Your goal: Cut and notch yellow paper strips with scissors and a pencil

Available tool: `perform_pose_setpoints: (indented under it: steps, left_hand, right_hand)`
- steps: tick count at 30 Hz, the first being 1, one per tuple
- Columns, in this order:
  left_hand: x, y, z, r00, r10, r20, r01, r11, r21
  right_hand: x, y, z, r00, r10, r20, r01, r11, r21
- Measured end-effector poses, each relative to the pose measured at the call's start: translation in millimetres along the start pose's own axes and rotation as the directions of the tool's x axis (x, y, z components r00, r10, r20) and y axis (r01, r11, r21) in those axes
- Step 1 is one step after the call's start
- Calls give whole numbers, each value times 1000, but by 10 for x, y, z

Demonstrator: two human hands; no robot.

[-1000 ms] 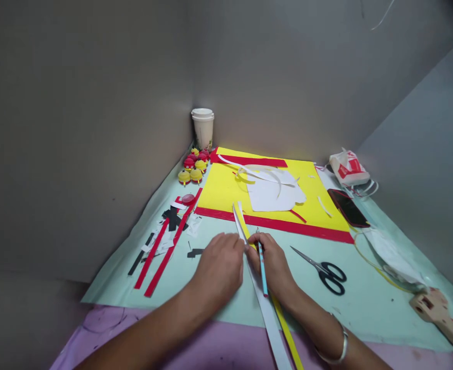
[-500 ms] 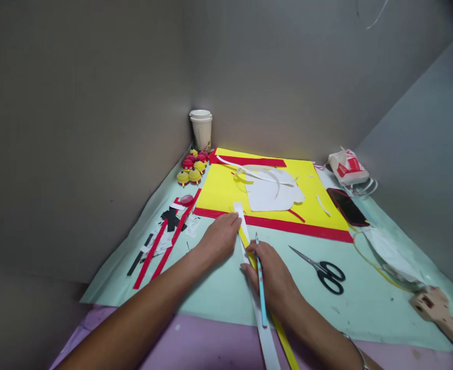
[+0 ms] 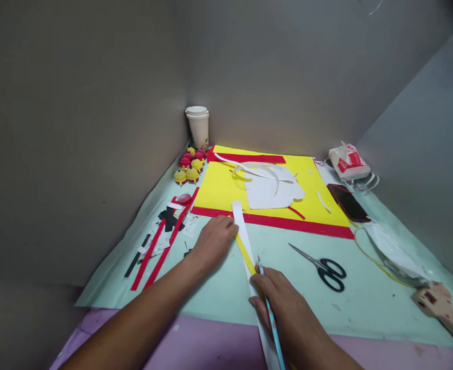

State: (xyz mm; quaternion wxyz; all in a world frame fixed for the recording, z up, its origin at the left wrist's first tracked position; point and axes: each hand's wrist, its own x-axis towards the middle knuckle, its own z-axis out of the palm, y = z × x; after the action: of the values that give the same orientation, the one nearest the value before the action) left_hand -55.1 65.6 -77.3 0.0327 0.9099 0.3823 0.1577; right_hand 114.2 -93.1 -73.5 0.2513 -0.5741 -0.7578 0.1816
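Note:
My left hand [image 3: 217,237] is closed on the far end of a narrow yellow paper strip [image 3: 245,251]. Lower down, my right hand [image 3: 282,295] pinches the same strip between thumb and fingers. A light blue pencil [image 3: 271,319] also rests in the right hand, its tip pointing away from me. Under the yellow strip runs a long white paper strip [image 3: 237,209], which reaches past the near edge of the green sheet. To the right of my right hand, black-handled scissors [image 3: 324,270] lie with their blades toward the middle.
Yellow card [image 3: 214,187] with red edging bears a white paper piece [image 3: 268,190] and curled offcuts. At left are red strips [image 3: 168,249], black scraps [image 3: 169,219] and small red-yellow lanterns [image 3: 192,174]. A cup [image 3: 198,128], phone [image 3: 347,203], face mask [image 3: 394,249] and beige tool [image 3: 436,303] border the area.
My right hand has slid toward me along the yellow strip, carrying the pencil. My left hand has shifted slightly left, and the yellow strip's far end now lies off the white strip.

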Motion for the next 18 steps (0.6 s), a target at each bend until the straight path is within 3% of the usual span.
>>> perform_pose_setpoints:
  steps: [5, 10, 14, 18]
  left_hand:
    - [14, -50, 69, 999, 20, -50, -19, 999, 29]
    - [23, -89, 98, 997, 71, 26, -72, 997, 26]
    - [18, -72, 71, 997, 73, 28, -74, 996, 54]
    - [2, -38, 29, 996, 80, 38, -83, 993, 82]
  right_hand:
    - [24, 59, 23, 1000, 25, -3, -25, 999, 27]
    - [121, 58, 41, 997, 76, 6, -76, 997, 28]
    - [178, -8, 81, 994, 106, 3, -106, 991, -81]
    - [202, -18, 57, 988, 156, 0, -155, 986, -56]
